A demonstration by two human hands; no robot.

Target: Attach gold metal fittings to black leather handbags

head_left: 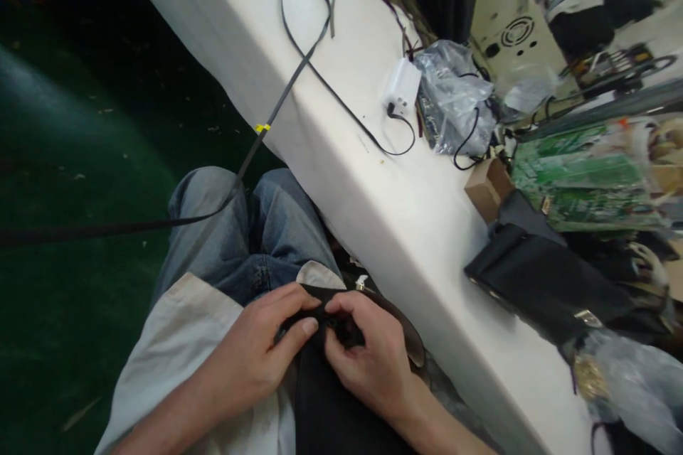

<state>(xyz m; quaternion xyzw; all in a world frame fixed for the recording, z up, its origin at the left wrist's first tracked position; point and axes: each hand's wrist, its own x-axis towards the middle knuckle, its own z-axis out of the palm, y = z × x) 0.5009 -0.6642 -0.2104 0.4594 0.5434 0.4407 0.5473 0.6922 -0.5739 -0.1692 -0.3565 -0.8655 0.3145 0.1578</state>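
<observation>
The black piece (331, 405) is held in the lap, between the hands, at six o'clock in the view. Its upper part is pinched from nine o'clock by the thumb and forefinger of the left hand (256, 348), and from three o'clock by those of the right hand (373, 352). Its long axis is directed from twelve o'clock, at the fingertips, towards half past five, where it is cut off by the view's edge.

At nine o'clock the green floor (53, 334) is crossed by a dark strap (107, 228), which is draped over the jeans (288, 213) and looped on the white counter (427, 227) at twelve. The counter is slanted from eleven to five. On it, a white adapter (401, 87) is set at one, beside a clear bag (459, 103); at three, a box (483, 192) is placed beside a black pouch (555, 284).
</observation>
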